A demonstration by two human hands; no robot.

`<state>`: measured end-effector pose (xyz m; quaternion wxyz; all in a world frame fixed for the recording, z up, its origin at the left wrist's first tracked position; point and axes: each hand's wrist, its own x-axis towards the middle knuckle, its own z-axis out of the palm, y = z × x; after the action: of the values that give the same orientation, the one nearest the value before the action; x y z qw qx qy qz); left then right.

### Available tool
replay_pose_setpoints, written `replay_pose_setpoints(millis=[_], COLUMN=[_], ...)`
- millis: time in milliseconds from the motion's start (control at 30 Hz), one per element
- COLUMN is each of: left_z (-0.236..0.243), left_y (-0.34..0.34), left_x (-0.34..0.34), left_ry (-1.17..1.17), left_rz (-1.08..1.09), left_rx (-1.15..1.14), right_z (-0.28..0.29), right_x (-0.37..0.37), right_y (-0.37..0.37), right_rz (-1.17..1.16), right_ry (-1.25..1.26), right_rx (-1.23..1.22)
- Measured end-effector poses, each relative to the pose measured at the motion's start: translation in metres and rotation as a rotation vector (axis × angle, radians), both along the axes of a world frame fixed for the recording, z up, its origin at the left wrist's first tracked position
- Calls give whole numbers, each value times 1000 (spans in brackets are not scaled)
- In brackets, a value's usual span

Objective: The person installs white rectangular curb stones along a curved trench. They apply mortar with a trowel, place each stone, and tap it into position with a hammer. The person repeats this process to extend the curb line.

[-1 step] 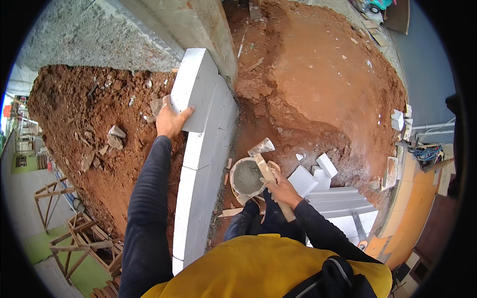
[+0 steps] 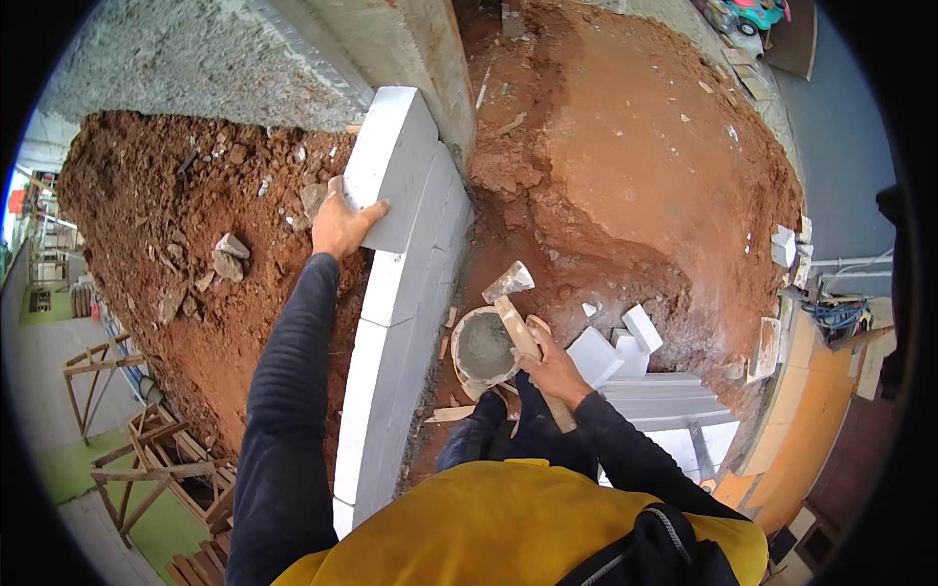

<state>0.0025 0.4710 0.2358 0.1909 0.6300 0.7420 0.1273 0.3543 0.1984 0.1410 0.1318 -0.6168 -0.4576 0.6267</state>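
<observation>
A row of white lightweight blocks forms a low wall (image 2: pixel 389 298) running away from me. My left hand (image 2: pixel 340 223) grips the left edge of the upper block (image 2: pixel 391 156) at its far end, thumb over the top and fingers down the side. My right hand (image 2: pixel 555 375) is closed around the wooden handle of a tool (image 2: pixel 518 330). Its pale, flared head lies beyond the hand, smeared with what looks like mortar. Below the tool stands a round bucket (image 2: pixel 486 344) of grey wet mortar, close to my feet.
A concrete column (image 2: pixel 415 59) meets the wall's far end. Loose red soil (image 2: pixel 225 293) with stones lies left of the wall, a soil mound (image 2: pixel 645 127) right. Stacked white blocks (image 2: pixel 664 400) stand at the right, with a grey-handled tool (image 2: pixel 702 449) on them. Wooden trestles (image 2: pixel 147 469) stand lower left.
The view has shifted slightly. My left hand stays on the block and my right hand still holds the wooden-handled tool.
</observation>
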Motion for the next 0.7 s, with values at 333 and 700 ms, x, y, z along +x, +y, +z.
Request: replay_pose_setpoints(millis=[333, 700], left_z=[1, 7], left_y=[6, 1], left_x=[-9, -4], left_ry=[-5, -50], left_rz=[-45, 22], left_rx=[-103, -116], right_z=[11, -4], right_x=[-93, -153], right_y=[75, 142], right_rz=[496, 587], right_ry=[-278, -562], right_rx=[500, 616])
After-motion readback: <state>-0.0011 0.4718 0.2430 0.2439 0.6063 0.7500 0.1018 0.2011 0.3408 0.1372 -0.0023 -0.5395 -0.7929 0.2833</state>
